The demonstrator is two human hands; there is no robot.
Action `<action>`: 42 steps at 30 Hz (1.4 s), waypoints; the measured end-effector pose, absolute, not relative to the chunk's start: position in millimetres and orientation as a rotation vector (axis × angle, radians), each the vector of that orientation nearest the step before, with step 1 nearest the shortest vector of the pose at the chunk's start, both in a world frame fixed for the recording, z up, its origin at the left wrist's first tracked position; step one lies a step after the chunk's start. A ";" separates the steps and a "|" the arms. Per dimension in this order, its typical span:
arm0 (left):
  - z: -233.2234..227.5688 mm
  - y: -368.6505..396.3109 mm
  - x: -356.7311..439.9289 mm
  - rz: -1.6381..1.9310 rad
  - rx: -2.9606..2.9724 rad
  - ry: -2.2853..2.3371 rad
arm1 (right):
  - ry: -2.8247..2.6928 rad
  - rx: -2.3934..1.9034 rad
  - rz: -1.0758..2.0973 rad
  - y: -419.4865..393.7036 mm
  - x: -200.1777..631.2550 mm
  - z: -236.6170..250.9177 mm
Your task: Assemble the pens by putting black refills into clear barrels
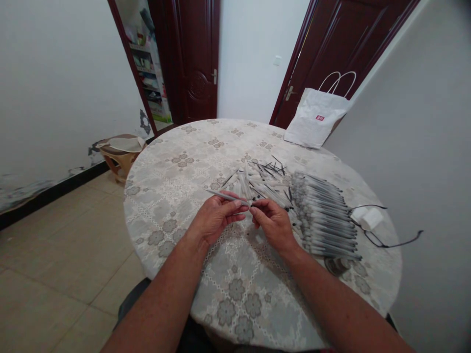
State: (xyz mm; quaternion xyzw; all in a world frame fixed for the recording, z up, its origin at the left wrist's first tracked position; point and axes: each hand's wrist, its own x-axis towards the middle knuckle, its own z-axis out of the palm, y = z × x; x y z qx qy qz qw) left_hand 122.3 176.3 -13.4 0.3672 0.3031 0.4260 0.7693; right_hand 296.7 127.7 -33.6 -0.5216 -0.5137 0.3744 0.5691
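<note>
— Forearms come in low over the round table (176, 196); what's held?
— Left hand (213, 220) pinches a pen barrel (228, 197) between closed fingers. Right hand (272, 223) grips its near end, fingers curled.
— Around them?
— Loose pen parts (265, 181) just beyond; finished pens (326, 215) stacked at the right.

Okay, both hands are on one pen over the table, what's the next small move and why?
Probably push the two ends together. The left hand holds a grey pen barrel, the right hand pinches a small dark part at its near end, and the fingertips almost meet. Loose parts lie behind, and a neat row of pens to the right suggests where it then goes.
</note>
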 end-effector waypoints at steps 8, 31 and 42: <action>-17.8 177.1 123.1 0.934 0.834 0.658 | -1.186 -1.188 0.920 127.2 296.8 -34.8; -14.1 173.8 123.7 0.930 0.888 0.705 | -1.212 -1.240 0.824 127.0 297.0 -33.3; -16.2 173.6 123.5 0.905 0.941 0.701 | -1.399 -1.327 0.802 123.3 301.7 -38.2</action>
